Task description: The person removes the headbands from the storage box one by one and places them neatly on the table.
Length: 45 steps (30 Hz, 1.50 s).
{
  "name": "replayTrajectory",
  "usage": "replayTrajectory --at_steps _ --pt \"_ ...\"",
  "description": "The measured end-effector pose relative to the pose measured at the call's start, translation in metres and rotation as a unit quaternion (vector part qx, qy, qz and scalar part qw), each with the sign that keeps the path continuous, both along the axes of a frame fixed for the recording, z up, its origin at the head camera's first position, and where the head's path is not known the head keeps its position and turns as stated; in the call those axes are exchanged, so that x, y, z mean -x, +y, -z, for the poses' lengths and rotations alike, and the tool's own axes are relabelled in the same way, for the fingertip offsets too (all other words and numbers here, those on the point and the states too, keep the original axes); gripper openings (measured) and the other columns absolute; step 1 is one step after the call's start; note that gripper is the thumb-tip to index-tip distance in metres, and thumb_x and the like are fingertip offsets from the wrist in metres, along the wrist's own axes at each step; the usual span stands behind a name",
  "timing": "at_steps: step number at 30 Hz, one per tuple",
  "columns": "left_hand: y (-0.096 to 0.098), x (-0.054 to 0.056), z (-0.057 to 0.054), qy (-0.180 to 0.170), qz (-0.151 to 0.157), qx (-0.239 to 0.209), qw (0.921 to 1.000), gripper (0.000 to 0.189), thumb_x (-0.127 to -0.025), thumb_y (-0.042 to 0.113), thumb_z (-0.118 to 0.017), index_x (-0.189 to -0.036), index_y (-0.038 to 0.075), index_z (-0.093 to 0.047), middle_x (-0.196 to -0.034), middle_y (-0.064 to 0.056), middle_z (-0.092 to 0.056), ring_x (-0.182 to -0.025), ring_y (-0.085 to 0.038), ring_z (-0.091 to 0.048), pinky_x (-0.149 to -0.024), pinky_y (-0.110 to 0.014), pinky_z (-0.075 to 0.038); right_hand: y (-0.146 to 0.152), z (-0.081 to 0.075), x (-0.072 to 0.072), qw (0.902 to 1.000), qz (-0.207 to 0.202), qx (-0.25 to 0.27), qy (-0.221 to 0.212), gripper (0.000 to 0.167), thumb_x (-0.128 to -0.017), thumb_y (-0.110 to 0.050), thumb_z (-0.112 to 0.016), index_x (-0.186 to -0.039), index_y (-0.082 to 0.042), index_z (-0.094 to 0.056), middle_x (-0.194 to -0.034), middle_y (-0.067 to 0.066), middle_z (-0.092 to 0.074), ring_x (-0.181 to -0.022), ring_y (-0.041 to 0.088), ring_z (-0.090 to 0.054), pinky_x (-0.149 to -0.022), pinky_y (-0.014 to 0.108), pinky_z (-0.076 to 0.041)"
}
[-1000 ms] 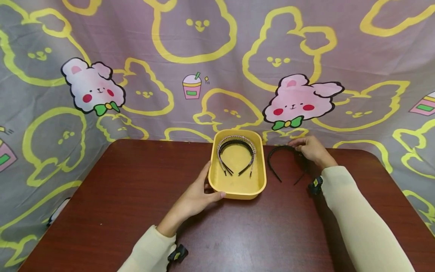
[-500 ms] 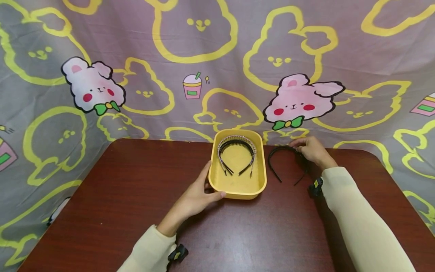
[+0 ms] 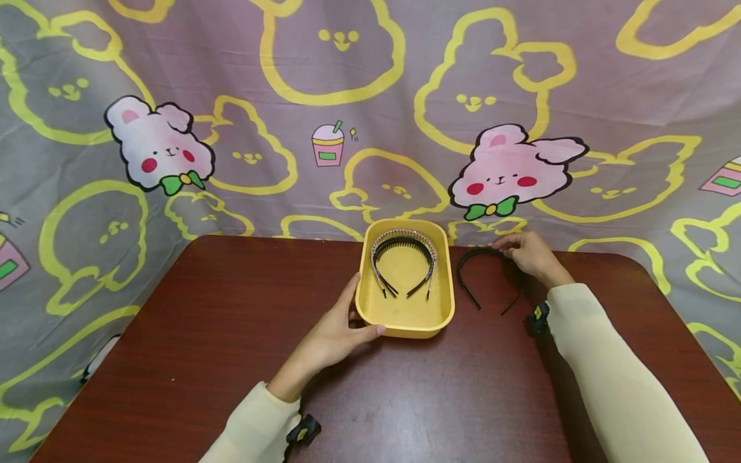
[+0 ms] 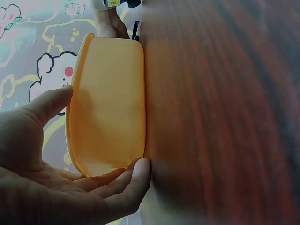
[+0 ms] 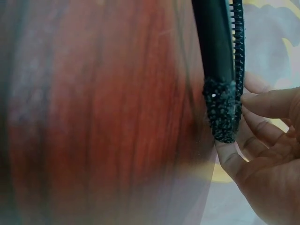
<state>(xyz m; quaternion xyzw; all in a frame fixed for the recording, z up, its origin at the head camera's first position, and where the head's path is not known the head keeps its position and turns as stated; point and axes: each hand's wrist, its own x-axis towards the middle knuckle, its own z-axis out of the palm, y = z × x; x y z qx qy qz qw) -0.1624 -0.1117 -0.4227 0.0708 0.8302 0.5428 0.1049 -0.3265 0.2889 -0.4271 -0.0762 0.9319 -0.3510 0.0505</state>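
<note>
My left hand (image 3: 331, 335) holds a yellow plastic bin (image 3: 408, 331) at its near left corner. In the left wrist view the thumb presses the rim while the fingers (image 4: 136, 187) curl along the side. Inside the bin lie nested headbands: a pale beaded one (image 3: 403, 232) and a black toothed one (image 3: 431, 260). Right of the bin, my right hand (image 3: 531, 256) pinches the top right of a black headband (image 3: 463, 273) near the table's back edge. The right wrist view shows toothed black band and a sparkly section (image 5: 220, 110) by the fingertips.
The brown wooden table (image 3: 231, 334) reaches back to a patterned curtain (image 3: 243, 77) behind the bin and the right hand. Black wrist cameras are worn on the left (image 3: 303, 431) and right (image 3: 538, 317) wrists.
</note>
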Motion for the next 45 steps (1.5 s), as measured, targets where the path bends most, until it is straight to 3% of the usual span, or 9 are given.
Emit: replayTrajectory --at_steps 12,21,31,45 --pt "0.000 0.000 0.000 0.000 -0.001 0.004 1.0000 0.110 -0.089 0.025 -0.085 -0.170 0.027 -0.010 -0.152 -0.020 -0.056 -0.129 -0.030 -0.065 -0.093 -0.038 -0.057 -0.002 0.000 -0.001 0.9999 -0.002 -0.014 0.007 0.028 -0.104 0.003 -0.051 -0.120 0.007 -0.073 -0.133 0.031 -0.064 -0.116 0.038 -0.058 -0.087 0.035 -0.047" --pt "0.000 0.000 0.001 0.001 -0.003 0.007 1.0000 0.110 -0.090 0.025 -0.085 -0.170 0.028 -0.010 -0.153 -0.020 -0.055 -0.128 -0.029 -0.065 -0.092 -0.038 -0.057 0.000 -0.002 -0.001 0.9999 0.001 -0.011 0.002 0.027 -0.105 0.001 -0.051 -0.122 0.007 -0.072 -0.137 0.032 -0.061 -0.117 0.038 -0.057 -0.086 0.035 -0.045" --pt "0.000 0.001 0.000 -0.001 -0.005 0.012 0.9999 0.110 -0.089 0.026 -0.085 -0.170 0.028 -0.010 -0.151 -0.020 -0.057 -0.128 -0.029 -0.065 -0.095 -0.040 -0.056 0.004 -0.005 0.001 0.9993 -0.009 -0.011 0.034 0.022 -0.102 0.004 -0.055 -0.112 0.009 -0.074 -0.112 0.029 -0.071 -0.096 0.028 -0.062 -0.068 0.022 -0.049" --pt "-0.001 0.000 -0.001 -0.002 -0.001 0.012 0.9999 0.110 -0.089 0.027 -0.085 -0.170 0.028 -0.011 -0.155 -0.020 -0.052 -0.131 -0.031 -0.064 -0.095 -0.041 -0.056 0.004 -0.020 -0.011 0.9979 -0.018 -0.030 0.055 0.023 -0.104 -0.001 -0.057 -0.117 0.009 -0.074 -0.126 0.030 -0.068 -0.103 0.034 -0.065 -0.072 0.023 -0.049"
